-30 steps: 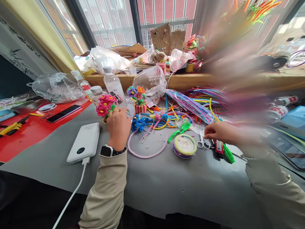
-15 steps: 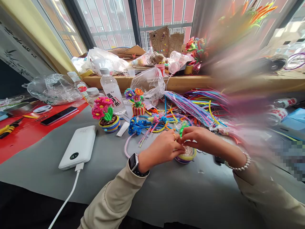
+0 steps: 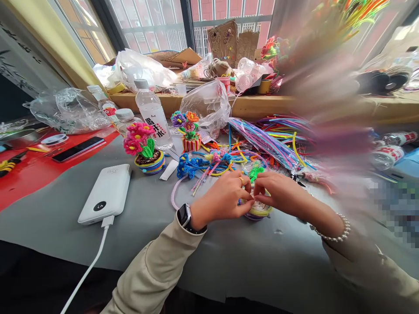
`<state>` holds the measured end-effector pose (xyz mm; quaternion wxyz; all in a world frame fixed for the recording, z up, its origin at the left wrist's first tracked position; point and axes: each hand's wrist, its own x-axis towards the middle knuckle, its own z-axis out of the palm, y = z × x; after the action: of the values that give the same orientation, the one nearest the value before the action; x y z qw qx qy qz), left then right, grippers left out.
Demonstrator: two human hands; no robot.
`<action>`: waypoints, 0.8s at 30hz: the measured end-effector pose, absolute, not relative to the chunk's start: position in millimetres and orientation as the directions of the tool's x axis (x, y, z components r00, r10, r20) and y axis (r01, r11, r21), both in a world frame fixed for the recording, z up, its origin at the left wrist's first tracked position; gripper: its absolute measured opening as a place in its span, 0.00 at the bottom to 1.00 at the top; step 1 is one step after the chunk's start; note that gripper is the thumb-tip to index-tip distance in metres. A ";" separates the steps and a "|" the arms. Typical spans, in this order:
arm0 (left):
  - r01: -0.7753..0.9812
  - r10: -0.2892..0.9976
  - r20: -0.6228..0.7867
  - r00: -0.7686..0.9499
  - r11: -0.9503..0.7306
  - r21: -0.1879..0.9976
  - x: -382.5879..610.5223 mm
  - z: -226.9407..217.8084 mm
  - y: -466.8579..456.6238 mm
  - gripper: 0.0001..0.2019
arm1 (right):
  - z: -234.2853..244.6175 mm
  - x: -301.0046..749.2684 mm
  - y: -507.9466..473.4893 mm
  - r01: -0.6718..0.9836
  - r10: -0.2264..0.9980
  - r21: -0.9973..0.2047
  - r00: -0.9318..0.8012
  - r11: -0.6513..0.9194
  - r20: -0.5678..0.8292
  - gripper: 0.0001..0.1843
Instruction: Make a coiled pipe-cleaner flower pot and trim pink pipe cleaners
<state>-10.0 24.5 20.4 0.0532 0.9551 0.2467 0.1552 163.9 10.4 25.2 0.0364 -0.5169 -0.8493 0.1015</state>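
In the head view, the left hand (image 3: pixel 231 196) and the right hand (image 3: pixel 279 194) are brought together just right of the frame's centre, over a small round pot (image 3: pixel 261 213) that is set on the grey counter (image 3: pixel 262 266). The fingertips of both hands are bent together in a pinch above the pot's white filling (image 3: pixel 262 205); whether anything thin is gripped between them cannot be told. The pot's side is wrapped in yellow and purple strands and is partly covered by the hands. A watch (image 3: pixel 183 214) is worn on the left wrist and a beaded bracelet (image 3: pixel 340 230) on the right. Just behind the fingers, a bright green piece (image 3: pixel 256 172) is seen.

Left of centre, pink flowers (image 3: pixel 140 137) are set in a striped pot (image 3: pixel 150 165), with a water bottle (image 3: pixel 153 115) placed behind. Blue flowers (image 3: pixel 187 167) are laid near the centre, and a bundle of coloured fuzzy sticks (image 3: pixel 263 143) is spread to the upper right of them. A white power bank (image 3: pixel 107 192) is placed at the left, with a cable (image 3: pixel 87 270) plugged into it. The right side of the frame is blurred.
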 end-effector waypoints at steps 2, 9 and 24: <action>0.454 0.488 0.264 0.832 -0.872 0.181 -9.9 21.4 24.2 0.12 | 24.7 162.0 9.1 0.895 0.909 -0.203 -0.414 0.396 -0.052 0.05; 0.450 0.490 0.263 0.831 -0.871 0.198 -11.2 21.1 24.9 0.12 | 32.9 168.4 14.6 0.874 0.881 -0.230 -0.460 0.428 -0.110 0.08; 0.452 0.500 0.297 0.814 -0.865 0.218 -12.6 21.1 24.3 0.12 | 37.0 168.4 12.2 0.872 0.876 -0.231 -0.467 0.433 -0.120 0.11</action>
<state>-12.6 24.3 21.1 0.0690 0.9498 0.2504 0.1743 168.4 12.2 37.0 0.0089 -0.5163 -0.8463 0.1309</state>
